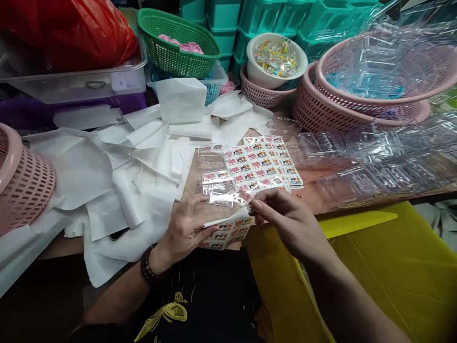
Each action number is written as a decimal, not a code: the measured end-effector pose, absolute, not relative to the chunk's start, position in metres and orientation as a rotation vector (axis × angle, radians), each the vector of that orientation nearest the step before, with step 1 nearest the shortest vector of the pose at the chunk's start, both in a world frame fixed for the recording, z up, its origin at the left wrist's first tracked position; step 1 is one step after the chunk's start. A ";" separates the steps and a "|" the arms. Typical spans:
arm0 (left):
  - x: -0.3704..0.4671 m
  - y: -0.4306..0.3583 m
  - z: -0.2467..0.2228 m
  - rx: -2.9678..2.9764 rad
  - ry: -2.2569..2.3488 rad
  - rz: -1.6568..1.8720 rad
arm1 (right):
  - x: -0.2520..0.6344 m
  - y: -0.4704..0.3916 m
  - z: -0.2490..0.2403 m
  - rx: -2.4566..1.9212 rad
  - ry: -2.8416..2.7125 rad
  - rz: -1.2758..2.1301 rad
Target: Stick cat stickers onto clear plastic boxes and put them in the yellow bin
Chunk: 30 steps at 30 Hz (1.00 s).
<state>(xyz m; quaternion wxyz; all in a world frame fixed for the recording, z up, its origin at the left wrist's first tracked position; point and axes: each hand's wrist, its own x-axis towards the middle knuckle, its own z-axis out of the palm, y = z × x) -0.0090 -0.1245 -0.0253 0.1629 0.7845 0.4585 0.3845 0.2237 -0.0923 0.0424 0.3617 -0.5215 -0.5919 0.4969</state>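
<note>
My left hand (pixel 183 228), with a dark bead bracelet at the wrist, holds a sticker sheet (pixel 228 231) printed with cartoon cats and pink motifs, its upper edge curled. The fingertips of my right hand (pixel 273 212) pinch a clear sticker with red print (pixel 243 196) above that sheet. Just beyond the hands, small clear plastic boxes (pixel 216 183) stand in a column on the wooden table, some with printed stickers. More cat sticker sheets (pixel 262 164) lie flat to the right of the boxes.
White backing papers (pixel 143 166) are heaped at the left. Pink baskets (pixel 34 186) stand left and right, the right one (pixel 321 107) below clear packaging. A white bowl (pixel 302 59) and green basket (pixel 178 59) sit behind. Clear trays (pixel 385 176) lie right, above a yellow box (pixel 392 267).
</note>
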 end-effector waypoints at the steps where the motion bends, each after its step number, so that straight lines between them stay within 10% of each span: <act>1: -0.006 -0.123 -0.025 2.288 1.287 1.125 | 0.223 -0.081 0.045 -1.359 -1.497 1.435; 30: 0.007 -0.114 -0.036 2.279 1.184 1.066 | 0.211 0.001 0.048 -1.585 -1.938 1.676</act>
